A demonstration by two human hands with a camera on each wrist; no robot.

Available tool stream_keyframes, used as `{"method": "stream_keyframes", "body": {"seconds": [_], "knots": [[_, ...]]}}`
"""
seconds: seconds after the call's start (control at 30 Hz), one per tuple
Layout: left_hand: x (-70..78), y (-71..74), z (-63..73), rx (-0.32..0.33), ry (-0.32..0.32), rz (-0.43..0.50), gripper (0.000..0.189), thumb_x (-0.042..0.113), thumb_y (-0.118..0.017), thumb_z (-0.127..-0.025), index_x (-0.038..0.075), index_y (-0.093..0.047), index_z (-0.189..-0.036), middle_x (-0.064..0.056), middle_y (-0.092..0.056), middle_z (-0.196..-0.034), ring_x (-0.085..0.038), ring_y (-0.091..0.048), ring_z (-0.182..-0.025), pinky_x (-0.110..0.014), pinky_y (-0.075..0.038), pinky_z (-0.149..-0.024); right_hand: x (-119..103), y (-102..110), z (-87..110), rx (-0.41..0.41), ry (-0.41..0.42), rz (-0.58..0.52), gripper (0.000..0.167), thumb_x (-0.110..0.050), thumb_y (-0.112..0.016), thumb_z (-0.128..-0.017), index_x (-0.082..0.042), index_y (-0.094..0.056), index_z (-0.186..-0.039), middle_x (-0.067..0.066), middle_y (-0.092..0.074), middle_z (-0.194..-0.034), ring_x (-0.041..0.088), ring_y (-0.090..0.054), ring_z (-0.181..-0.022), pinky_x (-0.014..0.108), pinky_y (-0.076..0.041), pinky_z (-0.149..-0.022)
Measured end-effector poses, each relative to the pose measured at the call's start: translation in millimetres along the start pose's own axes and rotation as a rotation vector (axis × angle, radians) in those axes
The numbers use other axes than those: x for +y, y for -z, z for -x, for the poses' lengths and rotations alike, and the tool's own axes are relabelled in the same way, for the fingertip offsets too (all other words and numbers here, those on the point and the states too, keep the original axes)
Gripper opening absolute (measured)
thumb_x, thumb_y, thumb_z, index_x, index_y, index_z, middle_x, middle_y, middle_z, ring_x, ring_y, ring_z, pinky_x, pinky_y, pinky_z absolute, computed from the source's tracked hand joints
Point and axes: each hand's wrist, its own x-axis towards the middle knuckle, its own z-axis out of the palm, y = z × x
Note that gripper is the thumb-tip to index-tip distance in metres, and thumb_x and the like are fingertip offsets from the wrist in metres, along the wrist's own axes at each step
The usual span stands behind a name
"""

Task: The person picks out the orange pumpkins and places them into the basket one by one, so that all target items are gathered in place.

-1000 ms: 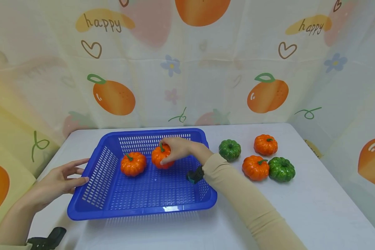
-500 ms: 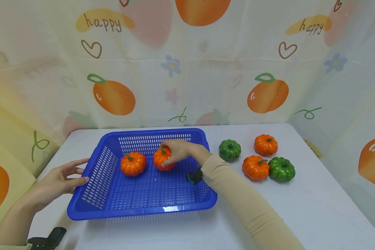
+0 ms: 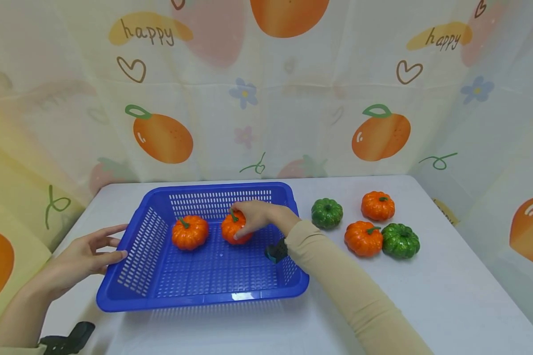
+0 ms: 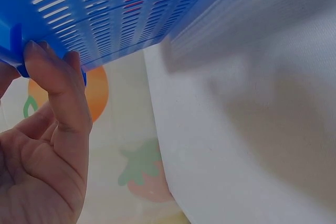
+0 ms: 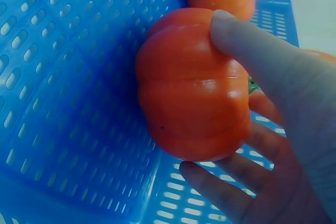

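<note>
In the head view my right hand (image 3: 258, 217) grips a small orange pumpkin (image 3: 232, 230) inside the blue plastic basket (image 3: 195, 300). The right wrist view shows its thumb on top of the pumpkin (image 5: 191, 87) and the fingers along the far side, close over the perforated floor. A second orange pumpkin (image 3: 190, 233) sits just left of it in the basket. My left hand (image 3: 86, 254) holds the basket's left rim; in the left wrist view the fingers (image 4: 60, 77) hook round that edge from outside.
On the white table (image 3: 435, 301), right of the basket, are two green pumpkins, one nearer the basket (image 3: 326, 213) and one farther right (image 3: 400, 241). Two orange pumpkins, a front one (image 3: 362, 239) and a back one (image 3: 377, 205), lie among them. A printed curtain (image 3: 293, 128) hangs behind.
My right hand has shifted slightly rightward and toward me with the orange pumpkin, widening the gap to the second one. The left hand and basket stay in place.
</note>
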Motion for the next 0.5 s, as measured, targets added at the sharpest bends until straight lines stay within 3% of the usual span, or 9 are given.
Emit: {"method": "stream_keyframes", "body": {"seconds": [0.5], "knots": [[-0.8,0.4,-0.1,-0.003,-0.003,-0.001,0.073,0.024,-0.061,-0.089,0.002,-0.02,-0.145,-0.018,-0.055,-0.108,-0.019,-0.064,-0.081,-0.031,-0.055,-0.069,0.4,-1.2,1.4,-0.043,-0.049,-0.019,0.061,-0.034,-0.069,-0.081,-0.011,-0.042,-0.13,0.004,-0.053,-0.12,0.016,-0.05,-0.104,0.026,-0.042,-0.094]]}}
